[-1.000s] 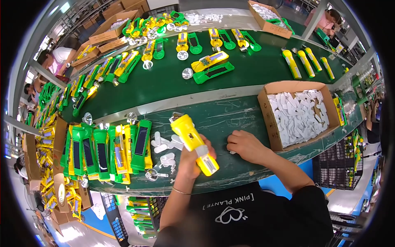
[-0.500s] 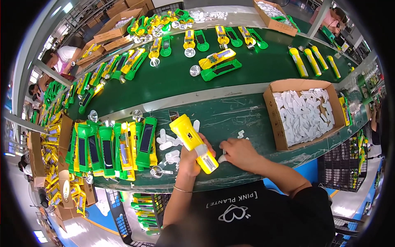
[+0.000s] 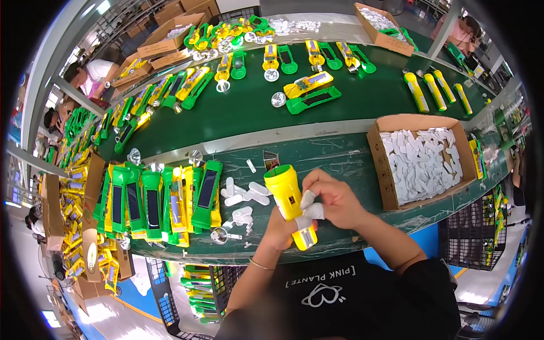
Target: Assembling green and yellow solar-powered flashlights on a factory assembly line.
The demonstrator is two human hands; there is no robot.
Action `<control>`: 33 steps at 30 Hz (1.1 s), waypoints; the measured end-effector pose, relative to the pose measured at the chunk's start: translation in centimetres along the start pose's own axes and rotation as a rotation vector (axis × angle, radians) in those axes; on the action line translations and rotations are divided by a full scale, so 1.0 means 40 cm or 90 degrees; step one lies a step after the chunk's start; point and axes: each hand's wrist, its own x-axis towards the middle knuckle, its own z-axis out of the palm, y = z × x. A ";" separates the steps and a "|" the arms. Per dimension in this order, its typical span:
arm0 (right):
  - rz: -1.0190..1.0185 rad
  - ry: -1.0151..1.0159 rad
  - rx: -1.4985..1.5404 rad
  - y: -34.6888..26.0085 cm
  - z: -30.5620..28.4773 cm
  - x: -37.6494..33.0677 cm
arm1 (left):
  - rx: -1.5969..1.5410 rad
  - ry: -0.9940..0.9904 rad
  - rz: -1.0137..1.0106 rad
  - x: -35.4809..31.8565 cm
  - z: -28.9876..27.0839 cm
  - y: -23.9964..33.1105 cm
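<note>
Yellow flashlight (image 3: 285,195) is up over the green bench (image 3: 343,161), my left hand (image 3: 280,229) wrapped round its narrow handle, my right hand (image 3: 337,203) bent in at its side, fingertips nearly together, can't tell if pinching a part. Looks light, stiff, smooth plastic, maybe slippery: best held by handle, clear of the likely fragile shiny cup (image 3: 271,159) by its wide end. White pieces (image 3: 258,191) lie left, box (image 3: 378,175) right.

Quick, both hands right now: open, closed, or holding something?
Left hand: closed around a yellow flashlight.
Right hand: curled in at the flashlight's side; whether it pinches anything small cannot be told.
</note>
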 end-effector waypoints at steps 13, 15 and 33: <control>-0.032 0.075 -0.122 -0.040 0.015 0.004 | 0.284 0.035 0.043 -0.016 0.014 0.026; 0.012 0.120 -0.061 -0.038 0.023 -0.001 | 0.279 0.034 0.041 -0.017 0.021 0.028; 0.150 -0.020 0.203 -0.008 0.053 -0.013 | 0.164 0.039 0.042 -0.018 0.027 0.005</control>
